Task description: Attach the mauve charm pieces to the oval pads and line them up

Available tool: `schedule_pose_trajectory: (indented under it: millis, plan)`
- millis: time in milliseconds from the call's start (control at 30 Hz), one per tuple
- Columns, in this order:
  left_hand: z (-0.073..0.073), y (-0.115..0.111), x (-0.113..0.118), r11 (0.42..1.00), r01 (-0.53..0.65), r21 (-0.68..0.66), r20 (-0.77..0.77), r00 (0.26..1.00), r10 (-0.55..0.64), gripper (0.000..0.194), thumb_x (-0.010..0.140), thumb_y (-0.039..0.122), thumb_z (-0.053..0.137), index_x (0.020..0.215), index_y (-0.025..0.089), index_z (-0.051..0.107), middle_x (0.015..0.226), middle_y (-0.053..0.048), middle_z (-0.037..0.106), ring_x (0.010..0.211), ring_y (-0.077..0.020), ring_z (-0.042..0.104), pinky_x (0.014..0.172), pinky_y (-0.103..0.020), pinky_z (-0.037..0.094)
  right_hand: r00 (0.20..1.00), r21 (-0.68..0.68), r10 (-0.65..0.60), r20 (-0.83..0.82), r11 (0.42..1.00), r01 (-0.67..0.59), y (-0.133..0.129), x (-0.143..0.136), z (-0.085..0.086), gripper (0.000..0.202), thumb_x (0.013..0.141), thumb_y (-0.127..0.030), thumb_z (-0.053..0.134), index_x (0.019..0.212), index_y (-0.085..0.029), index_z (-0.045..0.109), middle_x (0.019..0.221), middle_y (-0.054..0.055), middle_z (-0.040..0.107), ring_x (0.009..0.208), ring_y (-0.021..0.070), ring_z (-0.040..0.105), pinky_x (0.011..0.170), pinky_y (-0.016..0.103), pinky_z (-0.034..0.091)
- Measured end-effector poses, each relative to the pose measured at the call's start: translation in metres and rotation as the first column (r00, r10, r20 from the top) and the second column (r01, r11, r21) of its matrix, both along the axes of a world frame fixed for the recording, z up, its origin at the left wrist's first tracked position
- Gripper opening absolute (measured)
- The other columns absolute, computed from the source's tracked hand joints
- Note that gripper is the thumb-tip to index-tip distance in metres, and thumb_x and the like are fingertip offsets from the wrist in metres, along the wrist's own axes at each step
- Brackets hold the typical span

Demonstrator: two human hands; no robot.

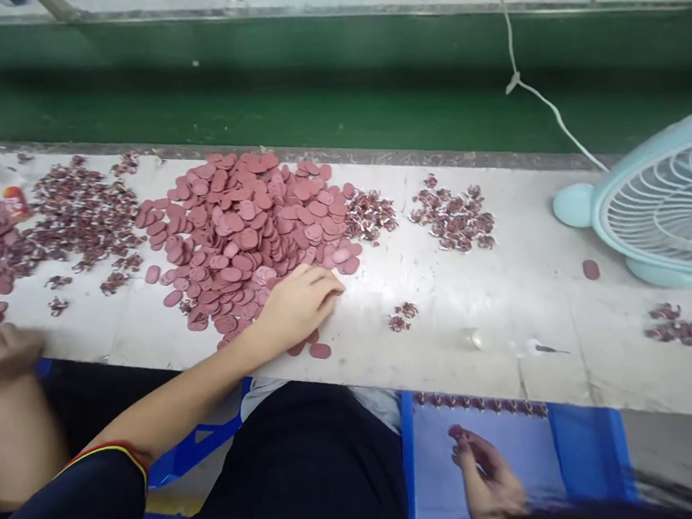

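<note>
A pale, scuffed worktop (531, 274) carries a heap of flat, matte, dull-red ovals (244, 220) spreading toward its front edge, and below that edge sits a smooth blue tray (410, 457), cut off at the bottom. My left hand (301, 304) lies against the heap, fingers curled under, so I cannot tell whether they hold anything; over the tray my right hand (493, 478) pinches a small dark-red piece (455, 431) between thumb and fingertips, its outline too blurred to make out.

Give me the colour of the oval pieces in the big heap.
The oval pieces are dusty reddish-pink; head view.
</note>
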State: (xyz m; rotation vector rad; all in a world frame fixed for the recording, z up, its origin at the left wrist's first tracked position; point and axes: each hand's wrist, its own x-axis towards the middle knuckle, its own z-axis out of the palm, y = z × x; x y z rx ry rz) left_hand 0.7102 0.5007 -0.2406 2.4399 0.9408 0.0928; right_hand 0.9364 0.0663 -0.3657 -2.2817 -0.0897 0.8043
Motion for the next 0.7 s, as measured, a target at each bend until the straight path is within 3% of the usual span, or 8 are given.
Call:
schedule_pose_trajectory:
  millis: [100,167,333,467,700]
  plan:
    - [0.007,0.004,0.001,1.0,0.006,-0.01,0.001,1.0,-0.006,0.022,0.112,0.018,0.07,0.12,0.025,0.09,0.123,-0.007,0.091,0.115,-0.0289,0.082,0.107,-0.043,0.068,0.995,-0.058,0.095,-0.04,0.994,-0.098,-0.001,-0.022,-0.032,0.056,0.081,-0.086,0.086,0.103,-0.037,0.1,0.107,0.008,0.103,0.104,0.0506,0.098,0.103,0.073,0.08]
    - [0.012,0.005,0.001,0.999,0.001,-0.041,0.028,1.0,0.0,0.02,0.109,0.02,0.07,0.114,0.025,0.088,0.114,-0.005,0.089,0.105,-0.0254,0.082,0.096,-0.037,0.067,0.987,-0.07,0.152,-0.055,0.985,-0.155,-0.001,-0.033,-0.055,0.063,0.091,-0.086,0.083,0.113,-0.029,0.099,0.116,0.012,0.102,0.11,0.0444,0.097,0.111,0.069,0.077]
    - [0.022,-0.002,-0.003,0.962,-0.014,-0.274,0.242,0.967,0.083,0.012,0.107,0.025,0.075,0.11,0.025,0.086,0.106,-0.002,0.083,0.081,-0.016,0.077,0.073,-0.027,0.062,0.967,-0.079,0.25,-0.051,0.964,-0.254,-0.009,-0.042,-0.093,0.067,0.109,-0.085,0.077,0.13,-0.023,0.092,0.135,0.013,0.098,0.129,0.0341,0.091,0.128,0.066,0.068]
    - [0.025,-0.01,-0.007,0.873,-0.039,-0.486,0.395,0.881,0.259,0.005,0.104,0.027,0.087,0.108,0.023,0.086,0.103,-0.001,0.077,0.068,-0.0116,0.074,0.06,-0.023,0.06,0.957,-0.09,0.288,-0.043,0.953,-0.291,-0.015,-0.04,-0.106,0.064,0.112,-0.083,0.075,0.132,-0.023,0.09,0.136,0.012,0.095,0.132,0.0344,0.088,0.132,0.067,0.065]
    - [0.028,-0.015,-0.009,0.691,0.047,-0.721,0.464,0.773,0.432,0.023,0.103,0.035,0.107,0.106,0.02,0.088,0.101,-0.003,0.084,0.061,-0.0101,0.075,0.054,-0.02,0.063,0.952,-0.106,0.306,-0.032,0.946,-0.307,-0.007,-0.04,-0.109,0.057,0.112,-0.077,0.079,0.129,-0.024,0.089,0.133,0.01,0.094,0.13,0.0337,0.087,0.131,0.065,0.065]
